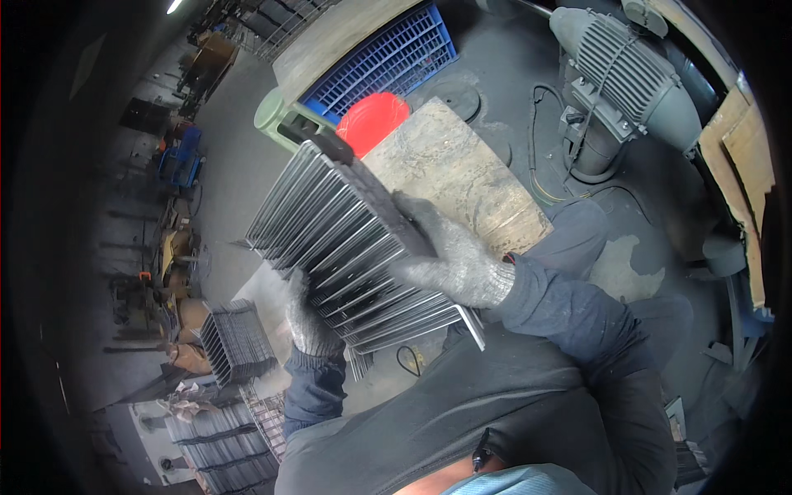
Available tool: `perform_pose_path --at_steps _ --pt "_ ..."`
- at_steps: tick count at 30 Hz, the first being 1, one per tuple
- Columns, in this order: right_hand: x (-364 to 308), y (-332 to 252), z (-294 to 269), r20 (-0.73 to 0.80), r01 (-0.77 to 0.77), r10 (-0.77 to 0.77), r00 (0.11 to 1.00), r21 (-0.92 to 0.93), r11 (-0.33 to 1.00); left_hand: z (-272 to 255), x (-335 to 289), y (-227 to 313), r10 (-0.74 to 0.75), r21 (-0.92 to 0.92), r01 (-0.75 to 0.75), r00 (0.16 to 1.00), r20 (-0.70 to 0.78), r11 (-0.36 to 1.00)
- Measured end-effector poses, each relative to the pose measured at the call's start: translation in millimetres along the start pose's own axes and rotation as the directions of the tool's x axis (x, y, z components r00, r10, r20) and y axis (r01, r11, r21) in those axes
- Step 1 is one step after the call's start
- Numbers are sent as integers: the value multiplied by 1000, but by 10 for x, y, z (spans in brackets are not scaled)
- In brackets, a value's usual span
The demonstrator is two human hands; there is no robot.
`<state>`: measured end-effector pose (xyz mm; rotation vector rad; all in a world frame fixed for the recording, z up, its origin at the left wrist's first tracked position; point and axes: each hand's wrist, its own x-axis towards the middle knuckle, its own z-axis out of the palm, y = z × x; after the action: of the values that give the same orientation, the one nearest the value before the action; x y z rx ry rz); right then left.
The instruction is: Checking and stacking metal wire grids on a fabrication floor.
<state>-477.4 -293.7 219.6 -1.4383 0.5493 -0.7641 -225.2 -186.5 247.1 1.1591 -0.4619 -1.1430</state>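
A row of thin, bent metal plates [330, 239], packed side by side with narrow gaps, is held up in front of me. My left hand [309, 318], in a grey knit glove, grips the row from its lower left side; its fingertips are partly hidden. A long dark bar [375, 194] lies along the right edge of the plates. My right hand [458, 252], gloved too, closes over the bar's near part, its thumb across the plates. The end plate nearest me sticks out.
Beyond the plates are a stone-like board [454, 169], a red round lid or seat [371, 120], a pale green stool [276, 115] and a blue crate [388, 66]. A large grey motor [627, 74] with cables stands right. More stacked plates [235, 342] sit at left.
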Motion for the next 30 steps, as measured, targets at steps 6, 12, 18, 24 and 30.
perform_pose_path --at_steps 6,12,18,24,30 --pt "-30 310 -535 -177 140 -99 979 243 960 442 415 -152 -3 138 -14 993 118 990" --pt "91 253 -1200 -194 52 -46 980 26 998 1166 932 -302 320 162 -408 862 394 898" --pt "293 788 -1743 -94 -109 133 987 221 969 810 1817 -735 380 518 -689 718 583 507" --pt "838 1103 -1793 -400 31 257 880 588 809 1008 1858 -770 178 413 -416 846 502 810" --pt "840 1361 -1697 -89 374 -551 830 -645 666 238 2124 -830 244 307 -950 310 919 53"
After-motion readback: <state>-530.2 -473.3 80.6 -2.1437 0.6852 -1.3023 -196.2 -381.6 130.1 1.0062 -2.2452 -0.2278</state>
